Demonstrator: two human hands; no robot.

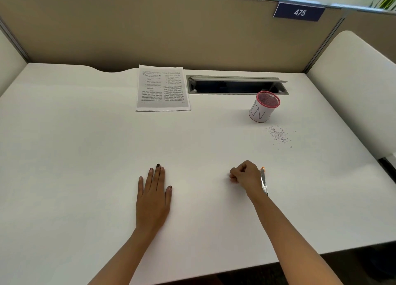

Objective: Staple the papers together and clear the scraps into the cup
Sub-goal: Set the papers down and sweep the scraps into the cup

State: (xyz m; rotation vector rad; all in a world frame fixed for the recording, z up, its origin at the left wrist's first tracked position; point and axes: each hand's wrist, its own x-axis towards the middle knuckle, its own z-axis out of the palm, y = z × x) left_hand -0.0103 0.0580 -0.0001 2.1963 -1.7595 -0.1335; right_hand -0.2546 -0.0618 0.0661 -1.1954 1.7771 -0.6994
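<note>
A stack of printed papers (163,88) lies flat at the back middle of the white desk (85,134). A white mesh cup with a pink rim (264,109) stands at the back right, and small paper scraps (279,135) are scattered just in front of it. My left hand (153,199) rests flat on the desk, palm down, fingers together, holding nothing. My right hand (246,175) is curled into a loose fist on the desk. A slim stapler with an orange tip (264,181) lies along its outer edge, partly hidden by the hand; the fingers do not visibly wrap it.
An open grey cable tray slot (236,85) is cut into the desk behind the cup. Tan partition walls (171,27) close the back, with a "475" sign (299,12). A white side panel (353,81) stands at the right. The desk's front edge runs bottom right.
</note>
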